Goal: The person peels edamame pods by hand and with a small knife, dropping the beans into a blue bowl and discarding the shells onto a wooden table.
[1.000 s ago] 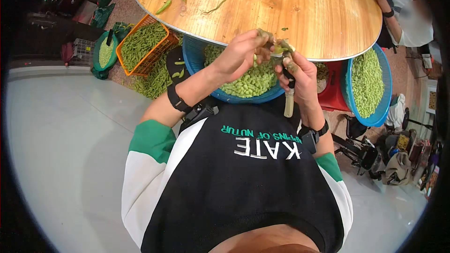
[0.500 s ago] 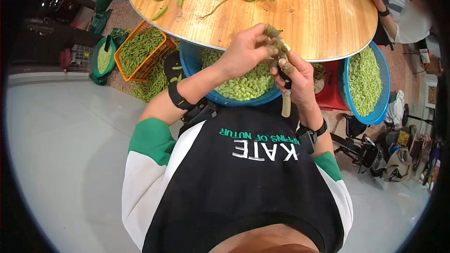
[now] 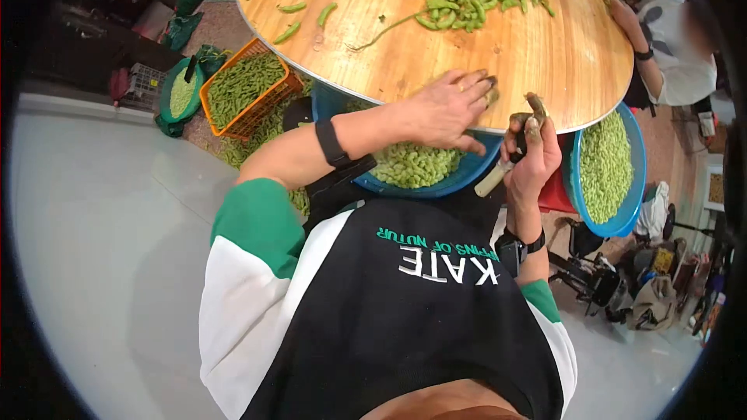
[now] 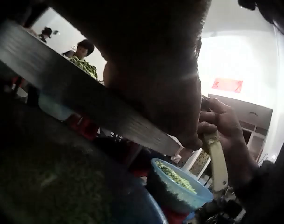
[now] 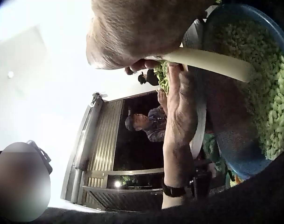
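Note:
My left hand point(image 3: 447, 113) stretches over the front edge of the round wooden table point(image 3: 366, 62), fingers extended, their dark-stained tips above the tabletop. To its right, my right hand point(image 3: 538, 155) grips a tool with a cream handle point(image 3: 490, 180). The handle juts from the bottom of the fist, also in the left wrist view, handle point(image 4: 219, 163), and the right wrist view, handle point(image 5: 216, 63); the tool's other end is hidden by the fingers. Below the hands is a blue basin point(image 3: 447, 188) of shelled green beans. Green bean pods point(image 3: 475, 4) lie heaped farther back on the table.
A second blue basin point(image 3: 641, 187) of shelled beans stands at the right. At the left are an orange crate point(image 3: 261, 113) of pods and a small green basin point(image 3: 166, 109). Another person point(image 3: 673, 54) sits at the table's right side. Bags and a stroller-like frame occupy the right floor.
My left hand has left the right hand, where both worked close together, and has straightened out over the table edge. The right hand has shifted right, still gripping the tool. The view has tilted upward.

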The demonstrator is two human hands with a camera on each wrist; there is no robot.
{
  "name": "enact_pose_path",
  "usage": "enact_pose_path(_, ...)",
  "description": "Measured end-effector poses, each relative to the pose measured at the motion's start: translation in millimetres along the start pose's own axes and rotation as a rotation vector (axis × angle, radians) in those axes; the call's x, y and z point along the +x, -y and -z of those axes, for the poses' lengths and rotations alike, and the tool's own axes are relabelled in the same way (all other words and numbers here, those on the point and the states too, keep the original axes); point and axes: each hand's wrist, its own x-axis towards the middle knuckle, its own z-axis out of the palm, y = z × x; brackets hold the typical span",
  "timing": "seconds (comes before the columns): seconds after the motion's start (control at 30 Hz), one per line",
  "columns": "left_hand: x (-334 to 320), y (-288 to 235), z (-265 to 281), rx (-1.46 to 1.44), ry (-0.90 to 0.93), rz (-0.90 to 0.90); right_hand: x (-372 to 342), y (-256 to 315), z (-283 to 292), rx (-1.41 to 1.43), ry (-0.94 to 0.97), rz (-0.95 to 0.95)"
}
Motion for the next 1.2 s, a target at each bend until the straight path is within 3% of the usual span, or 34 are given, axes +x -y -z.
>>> enact_pose_path(0.07, -18.1, 12.6, 6.9, 0.012, 0.056, 0.079, 2.4, -1.2, -2.8, 0.003, 0.029, -0.003)
enact_pose_path(0.1, -22.0, 18.5, 25.1, 0.006, 0.198, 0.205, 3.9, -1.7, -2.8, -0.003, 0.048, -0.013)
enact_pose_path(0.17, -47.6, 45.9, 42.8, 0.136, 0.262, 0.358, 6.1, -6.7, 0.6, 0.007, 0.052, -0.013)
enact_pose_path(0.3, -114.3, 100.7, 46.6, 0.346, 0.093, 0.522, 6.9, -6.2, -5.3, -0.014, 0.004, -0.082)
enact_pose_path(0.37, -113.2, 114.7, 61.1, 0.411, -0.005, 0.580, 11.8, -7.2, -4.3, -0.013, 0.021, -0.078)
enact_pose_path(0.43, -102.0, 117.0, 83.2, 0.300, -0.118, 0.801, 17.3, -9.9, -3.4, 0.011, 0.052, -0.082)
enact_pose_path(0.47, -94.3, 119.9, 86.1, 0.304, -0.121, 0.799, 21.9, -9.5, -5.5, 0.013, 0.054, -0.078)
enact_pose_path(0.53, -65.9, 123.0, 82.0, 0.303, -0.371, 0.521, 31.7, -7.0, -9.4, 0.024, 0.059, -0.086)
enact_pose_path(0.63, -20.2, 111.9, 53.4, -0.064, -0.362, 0.366, 43.4, -23.9, -7.2, 0.051, 0.045, -0.148)
enact_pose_path(0.73, 1.7, 118.2, 21.4, 0.044, -0.314, 0.267, 46.2, -23.6, -8.5, 0.002, 0.053, -0.180)
enact_pose_path(0.8, 5.6, 116.8, 17.8, -0.001, -0.279, 0.322, 43.3, -24.8, -7.3, -0.077, 0.098, -0.175)
enact_pose_path(0.87, 2.6, 112.5, 20.1, -0.006, -0.181, 0.590, 40.9, -23.5, -7.0, -0.082, 0.090, -0.187)
enact_pose_path(0.9, 1.0, 105.9, 27.5, -0.007, -0.178, 0.586, 40.1, -21.6, -8.1, -0.071, 0.102, -0.216)
enact_pose_path(0.97, -7.0, 89.3, 39.6, -0.482, -0.146, 0.771, 37.2, -18.8, -12.7, -0.057, 0.108, -0.246)
enact_pose_path(1.0, -12.2, 81.9, 38.9, -0.483, -0.138, 0.770, 33.9, -18.2, -16.1, 0.044, 0.176, -0.314)
enact_pose_path(1.07, -21.1, 66.0, 35.8, -0.866, -0.273, 0.630, 28.9, -17.0, -25.6, 0.165, 0.272, -0.414)
enact_pose_path(1.2, -23.1, 20.9, 44.0, -1.292, -0.272, 0.653, 25.2, -24.3, -36.5, 0.236, 0.310, -0.491)
